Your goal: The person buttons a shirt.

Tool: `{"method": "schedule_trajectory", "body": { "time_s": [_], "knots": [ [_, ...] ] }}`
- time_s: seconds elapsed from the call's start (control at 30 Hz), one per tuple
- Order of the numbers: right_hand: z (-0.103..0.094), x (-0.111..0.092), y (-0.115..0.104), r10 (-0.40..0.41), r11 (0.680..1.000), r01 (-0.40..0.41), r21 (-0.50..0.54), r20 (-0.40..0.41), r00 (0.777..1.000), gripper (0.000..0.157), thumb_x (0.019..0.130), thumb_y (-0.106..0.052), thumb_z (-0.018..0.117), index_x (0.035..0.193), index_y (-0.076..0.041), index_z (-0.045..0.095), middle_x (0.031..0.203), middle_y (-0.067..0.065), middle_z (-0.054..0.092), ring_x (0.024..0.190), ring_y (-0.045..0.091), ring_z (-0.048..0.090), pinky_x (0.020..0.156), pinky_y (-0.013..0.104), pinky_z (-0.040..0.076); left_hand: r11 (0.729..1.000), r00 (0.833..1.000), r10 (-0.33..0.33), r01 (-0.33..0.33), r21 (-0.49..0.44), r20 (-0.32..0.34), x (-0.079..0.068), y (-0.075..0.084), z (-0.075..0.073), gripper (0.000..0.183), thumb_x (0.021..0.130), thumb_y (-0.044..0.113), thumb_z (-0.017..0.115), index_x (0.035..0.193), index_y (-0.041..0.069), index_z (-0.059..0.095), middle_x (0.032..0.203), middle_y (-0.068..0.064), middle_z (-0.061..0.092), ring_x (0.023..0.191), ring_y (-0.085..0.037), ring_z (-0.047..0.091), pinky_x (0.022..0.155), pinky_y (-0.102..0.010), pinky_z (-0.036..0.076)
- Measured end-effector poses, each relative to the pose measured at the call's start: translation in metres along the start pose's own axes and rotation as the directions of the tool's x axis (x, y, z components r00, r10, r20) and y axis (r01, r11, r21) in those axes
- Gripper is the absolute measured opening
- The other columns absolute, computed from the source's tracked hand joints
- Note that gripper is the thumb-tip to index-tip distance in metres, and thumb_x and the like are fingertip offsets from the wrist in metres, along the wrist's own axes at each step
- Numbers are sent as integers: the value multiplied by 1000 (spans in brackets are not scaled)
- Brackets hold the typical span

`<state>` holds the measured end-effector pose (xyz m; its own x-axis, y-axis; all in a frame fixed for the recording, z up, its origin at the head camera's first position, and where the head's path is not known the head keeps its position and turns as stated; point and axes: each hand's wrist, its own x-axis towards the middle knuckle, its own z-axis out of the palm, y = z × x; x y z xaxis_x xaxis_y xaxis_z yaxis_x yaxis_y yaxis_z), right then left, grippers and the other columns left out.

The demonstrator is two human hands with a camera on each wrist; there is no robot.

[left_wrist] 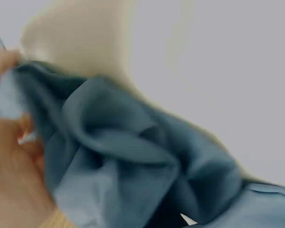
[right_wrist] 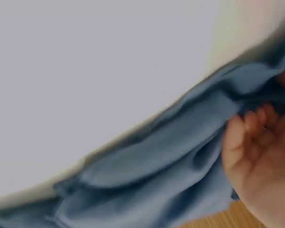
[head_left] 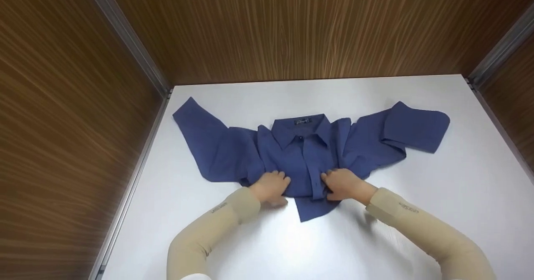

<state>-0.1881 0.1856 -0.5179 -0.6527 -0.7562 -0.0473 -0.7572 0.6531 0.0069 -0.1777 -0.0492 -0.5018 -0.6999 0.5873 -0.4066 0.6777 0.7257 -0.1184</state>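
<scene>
A dark blue collared shirt (head_left: 288,159) lies front up, its collar toward the back and both sleeves spread sideways. The left sleeve in view reaches out straight; the right one has its end folded over. My left hand (head_left: 271,187) grips the near edge of the body, left of the button placket. Beside the placket, my right hand (head_left: 343,184) holds the same edge with curled fingers. A corner of cloth juts out below, between the hands. In the left wrist view the shirt fabric (left_wrist: 118,147) bunches next to the thumb; the right wrist view shows long folds of cloth (right_wrist: 156,161) running to the fingers.
The white tabletop (head_left: 275,246) surrounds the shirt. Wood-grain panels (head_left: 292,29) stand at the back and both sides, with metal rails (head_left: 129,38) in the corners. Beige sleeve covers (head_left: 208,225) are on both forearms.
</scene>
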Motion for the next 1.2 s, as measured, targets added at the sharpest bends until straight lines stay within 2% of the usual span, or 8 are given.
{"method": "schedule_trajectory", "body": {
  "time_s": [0.07, 0.17, 0.27, 0.37, 0.53, 0.73, 0.9, 1.2],
  "knots": [
    [-7, -2, -1, -11, 994, -1, 110, 106, 994, 35, 64, -27, 67, 82, 0, 54, 65, 7, 48, 58, 25, 50, 55, 40, 44, 996, 995, 27, -19, -84, 99, -1, 0, -9, 62, 79, 49, 57, 123, 5, 48, 114, -10, 52, 105, -24, 48, 88, -33, 39],
    [-24, -1, 5, -35, 960, -18, 279, 184, 982, 24, 70, -25, 64, 77, -4, 54, 61, 0, 47, 54, 17, 47, 52, 33, 43, 967, 984, 88, -47, -249, 155, 0, -8, -27, 47, 81, 45, 57, 110, 7, 55, 103, -6, 58, 94, -18, 53, 82, -28, 41],
    [-39, 5, 18, -57, 909, -2, 416, 130, 990, 14, 75, -19, 61, 70, -9, 51, 57, -6, 45, 51, 9, 42, 48, 26, 38, 916, 987, 110, -55, -398, 116, 7, -23, -48, 32, 84, 37, 58, 95, 8, 55, 87, -4, 57, 79, -16, 53, 73, -28, 43],
    [-52, 15, 34, -8, 887, 7, 462, 0, 1000, 7, 78, -12, 58, 73, -9, 54, 60, -6, 48, 53, 8, 44, 50, 25, 38, 889, 998, 47, -29, -457, 28, 18, -38, -68, 27, 86, 31, 56, 98, 7, 55, 91, -5, 57, 82, -17, 52, 75, -30, 42],
    [-65, 38, 51, 172, 917, -94, 387, -170, 970, 6, 80, -7, 58, 83, -2, 55, 74, 6, 53, 63, 19, 49, 57, 35, 42, 884, 986, -134, 75, -462, -97, 42, -57, -85, 29, 89, 26, 52, 108, 4, 54, 104, -9, 54, 94, -21, 52, 81, -32, 41],
    [-54, 65, 57, 303, 934, -239, 264, -238, 923, 24, 81, -8, 59, 102, 3, 54, 97, 16, 54, 89, 30, 51, 73, 42, 43, 876, 953, -285, 215, -432, -105, 73, -57, -73, 43, 91, 23, 49, 128, 4, 42, 129, -13, 41, 114, -24, 44, 93, -34, 35],
    [-36, 78, 55, 302, 944, -259, 207, -216, 929, 27, 81, -4, 58, 107, 3, 55, 109, 18, 54, 100, 35, 49, 81, 44, 42, 914, 942, -319, 279, -296, -99, 88, -50, -56, 43, 90, 22, 52, 129, 8, 43, 129, -10, 42, 110, -23, 48, 86, -35, 41],
    [-26, 85, 59, 299, 946, -258, 196, -225, 927, 10, 81, 2, 53, 87, 0, 61, 87, 15, 59, 83, 31, 55, 72, 41, 45, 952, 943, -295, 276, -135, -152, 97, -49, -53, 30, 91, 17, 49, 121, 14, 53, 124, -9, 44, 92, -23, 57, 73, -34, 47]
  ]
}}
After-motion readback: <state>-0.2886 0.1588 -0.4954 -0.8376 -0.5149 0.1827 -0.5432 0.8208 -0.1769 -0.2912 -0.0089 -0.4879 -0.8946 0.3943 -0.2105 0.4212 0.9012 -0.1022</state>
